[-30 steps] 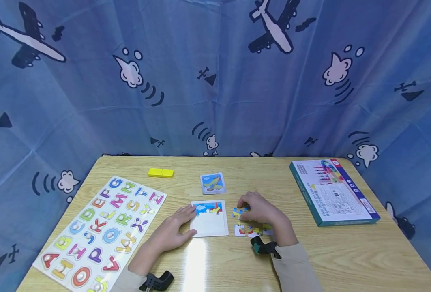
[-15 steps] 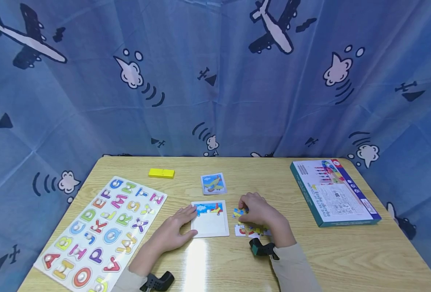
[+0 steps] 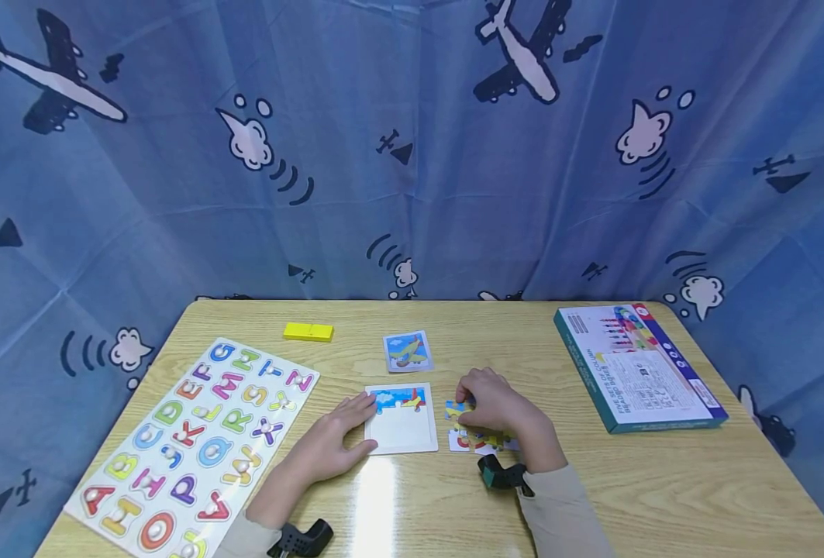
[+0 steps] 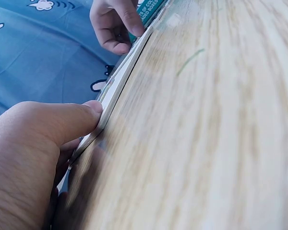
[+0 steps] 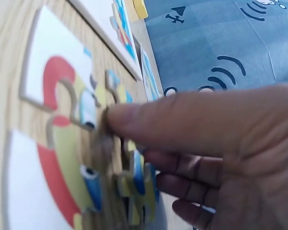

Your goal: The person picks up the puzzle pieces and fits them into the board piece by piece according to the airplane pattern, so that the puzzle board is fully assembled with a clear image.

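Note:
My left hand (image 3: 324, 446) rests along the left side of a white puzzle tray (image 3: 405, 435), its fingers over the frame and its thumb (image 4: 86, 116) against the edge. Across the tray's top runs an assembled strip (image 3: 391, 397) of blue sky and a red-yellow plane tail. To the right, my right hand (image 3: 501, 404) pinches a blue-and-yellow puzzle piece (image 3: 453, 410) near the table, thumb and fingers bent around it. Below that hand lie several loose pieces, among them a white-red-yellow jigsaw piece (image 5: 50, 177); the hand partly hides the rest.
Behind the tray lies an airplane picture card (image 3: 408, 353). A yellow block (image 3: 308, 332) sits farther back left. An alphabet board (image 3: 205, 434) covers the table's left side, and a green-edged box (image 3: 642, 380) lies at the right.
The puzzle piece at my right fingertips has turned slightly, and the right hand has shifted very little. My left hand stays in place on the tray.

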The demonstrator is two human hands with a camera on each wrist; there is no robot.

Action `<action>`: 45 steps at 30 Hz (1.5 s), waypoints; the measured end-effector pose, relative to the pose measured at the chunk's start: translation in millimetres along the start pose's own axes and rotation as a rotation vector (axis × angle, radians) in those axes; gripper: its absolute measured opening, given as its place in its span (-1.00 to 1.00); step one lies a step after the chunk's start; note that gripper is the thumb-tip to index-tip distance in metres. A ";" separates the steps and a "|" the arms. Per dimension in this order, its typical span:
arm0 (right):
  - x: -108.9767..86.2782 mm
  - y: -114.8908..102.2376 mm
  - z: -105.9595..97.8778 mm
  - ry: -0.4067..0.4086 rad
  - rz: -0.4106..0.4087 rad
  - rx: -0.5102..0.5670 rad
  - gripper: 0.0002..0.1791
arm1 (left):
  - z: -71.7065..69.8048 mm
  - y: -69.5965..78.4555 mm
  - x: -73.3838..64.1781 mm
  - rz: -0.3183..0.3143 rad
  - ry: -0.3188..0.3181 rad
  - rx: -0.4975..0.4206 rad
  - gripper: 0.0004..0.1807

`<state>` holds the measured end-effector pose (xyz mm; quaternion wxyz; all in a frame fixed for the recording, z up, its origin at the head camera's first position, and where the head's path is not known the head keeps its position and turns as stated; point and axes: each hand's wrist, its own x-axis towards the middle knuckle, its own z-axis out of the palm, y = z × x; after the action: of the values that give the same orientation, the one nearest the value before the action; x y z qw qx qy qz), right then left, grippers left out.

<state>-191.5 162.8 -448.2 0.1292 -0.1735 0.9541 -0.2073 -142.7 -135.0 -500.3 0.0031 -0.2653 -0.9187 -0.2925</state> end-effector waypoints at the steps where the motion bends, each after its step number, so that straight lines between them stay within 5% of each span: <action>1: 0.5 0.6 0.1 0.005 -0.001 0.008 -0.76 | 0.1 -0.1 -0.1 0.001 0.001 0.000 -0.37; 16: 4.5 2.8 -1.2 0.033 -0.144 0.204 -0.78 | 0.4 -1.3 -0.8 0.011 0.006 -0.002 -0.37; 28: 5.6 -22.4 6.4 0.062 -0.222 0.275 -0.74 | -0.2 -2.1 -1.1 0.003 -0.001 -0.018 -0.37; 38: 12.1 -50.1 21.2 0.052 -0.381 0.139 -0.76 | -1.4 -3.2 0.0 -0.016 -0.009 -0.029 -0.35; 45: 16.2 -62.9 30.7 0.029 -0.385 0.102 -0.74 | -2.4 -2.0 0.8 -0.030 -0.023 -0.029 -0.33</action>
<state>-178.9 92.1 -450.4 0.0820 -0.3432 0.8932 -0.2786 -144.7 -137.3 -499.2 -0.0159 -0.2548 -0.9183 -0.3026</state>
